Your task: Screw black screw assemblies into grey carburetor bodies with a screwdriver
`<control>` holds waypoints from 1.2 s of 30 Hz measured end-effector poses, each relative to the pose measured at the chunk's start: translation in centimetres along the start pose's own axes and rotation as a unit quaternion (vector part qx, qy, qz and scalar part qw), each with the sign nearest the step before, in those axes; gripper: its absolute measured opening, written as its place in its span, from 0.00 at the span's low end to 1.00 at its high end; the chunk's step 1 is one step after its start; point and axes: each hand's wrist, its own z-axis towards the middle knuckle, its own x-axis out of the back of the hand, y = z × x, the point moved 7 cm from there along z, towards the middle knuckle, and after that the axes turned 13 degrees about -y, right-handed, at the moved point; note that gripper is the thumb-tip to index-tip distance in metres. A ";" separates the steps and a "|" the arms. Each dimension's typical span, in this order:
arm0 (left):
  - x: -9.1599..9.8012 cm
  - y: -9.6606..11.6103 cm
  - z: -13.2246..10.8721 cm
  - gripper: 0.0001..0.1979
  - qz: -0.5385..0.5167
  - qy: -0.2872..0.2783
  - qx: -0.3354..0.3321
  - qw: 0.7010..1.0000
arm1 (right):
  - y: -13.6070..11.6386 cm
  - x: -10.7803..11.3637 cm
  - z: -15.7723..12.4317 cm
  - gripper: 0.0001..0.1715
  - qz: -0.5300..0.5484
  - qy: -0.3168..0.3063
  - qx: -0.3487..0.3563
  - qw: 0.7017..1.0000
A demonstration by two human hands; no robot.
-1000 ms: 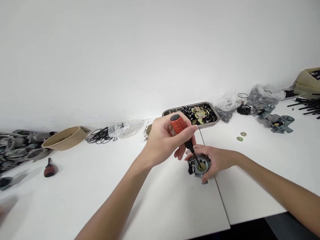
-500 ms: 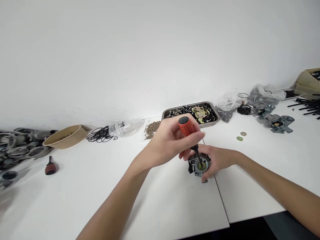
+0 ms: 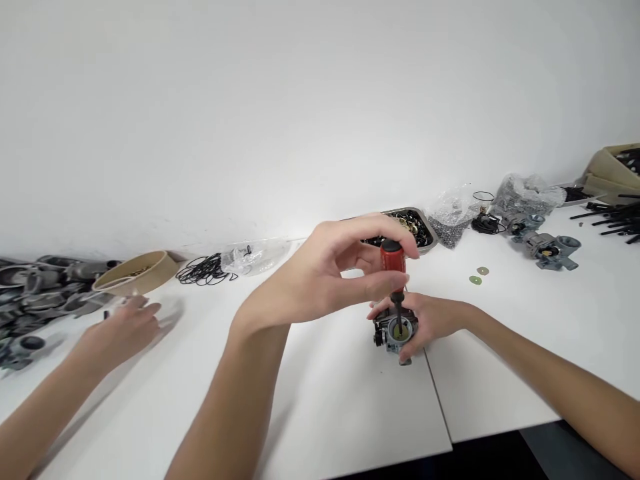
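My left hand (image 3: 345,267) is closed on a red screwdriver (image 3: 393,260) with a black cap, its thumb and fingers around the handle. The screwdriver stands almost upright. Its tip reaches into the round bore of a grey metal carburetor (image 3: 393,340), where a brass-coloured disc (image 3: 401,332) shows. From the right, my right hand (image 3: 433,320) wraps round the carburetor and steadies it on the white table. Two small thin plates (image 3: 475,280) lie to the right of my hands.
At the left, another person's hand (image 3: 123,327) is near a tan bowl (image 3: 155,272) and a heap of metal castings (image 3: 40,293). Behind my hands stands a metal tray (image 3: 425,220) of small parts. More carburetors (image 3: 555,253) and plastic bags (image 3: 527,195) lie at the right.
My left hand has shifted right and its grip has opened a little around the now more upright screwdriver. Another person's hand has come in at the left, over where a second screwdriver lay.
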 end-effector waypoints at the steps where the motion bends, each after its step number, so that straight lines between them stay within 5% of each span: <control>1: 0.2 0.0 -0.2 0.06 0.004 0.019 -0.003 1.000 | 0.0 0.0 0.0 0.41 0.003 0.000 0.002 1.000; 7: 0.6 -0.1 -1.1 0.14 0.011 0.100 0.023 0.995 | -0.3 0.1 -0.5 0.44 0.018 -0.006 -0.019 1.000; 14: 0.5 -0.6 -0.9 0.07 -0.013 0.101 0.050 0.994 | -1.1 0.8 -1.4 0.54 -0.015 0.005 -0.093 0.996; 20: 0.1 -2.1 -0.3 0.14 -0.055 0.122 0.039 0.990 | 0.0 0.3 -0.4 0.59 0.004 0.022 -0.050 0.998; 31: 0.0 -1.2 -0.2 0.11 -0.075 0.073 0.018 0.994 | 1.2 0.2 -0.4 0.60 0.034 0.011 -0.062 0.997; 36: -1.1 -1.9 0.5 0.13 -0.070 0.115 0.021 0.991 | 0.4 0.4 -0.5 0.54 0.008 0.021 -0.069 0.997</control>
